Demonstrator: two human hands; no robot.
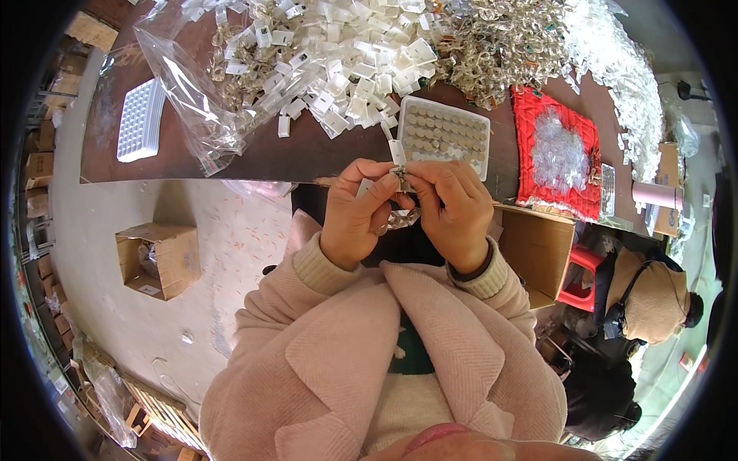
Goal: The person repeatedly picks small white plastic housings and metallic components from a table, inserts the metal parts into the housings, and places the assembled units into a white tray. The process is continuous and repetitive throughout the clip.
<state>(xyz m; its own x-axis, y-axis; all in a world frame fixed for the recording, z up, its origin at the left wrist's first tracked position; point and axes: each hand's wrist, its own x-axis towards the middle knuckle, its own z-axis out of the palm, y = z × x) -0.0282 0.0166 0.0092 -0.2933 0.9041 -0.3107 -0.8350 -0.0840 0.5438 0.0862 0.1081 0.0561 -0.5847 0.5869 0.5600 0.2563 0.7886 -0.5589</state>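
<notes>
Small white clip [399, 175] pinched between both hands, just above the lap and at the near edge of the bench. Left hand [355, 217] closed on it from the left, fingers [374, 170] narrow, thumb and forefinger tips pressed to the piece. Right hand [453, 211] closed on it from the right, fingers curled tight over it. Scrap of clear film [401, 220] hanging under the two hands.

Nearest of all: pink coat sleeves [307, 307] with ribbed cream cuffs. To the left, pale concrete floor [115, 253] carrying one open cardboard box [159, 259]. To the right, a second open cardboard box [536, 250], one red plastic stool [582, 280], and another person in a tan cap [653, 296], seated.

Farther out: dark brown bench [307, 154], long, its edge bowed by the lens. On it, one white tray of round grey discs [444, 135] straight ahead of the hands, one white empty grid tray [141, 119] far left, one red quilted cloth [555, 154] on the right with a clump of clear pieces on it, and one pink roll [655, 194] at the far right.

Farthest: one clear plastic bag [200, 84], open, and a heap of white clips [346, 54] too many to count, beside a tangle of clear rings [500, 46].
</notes>
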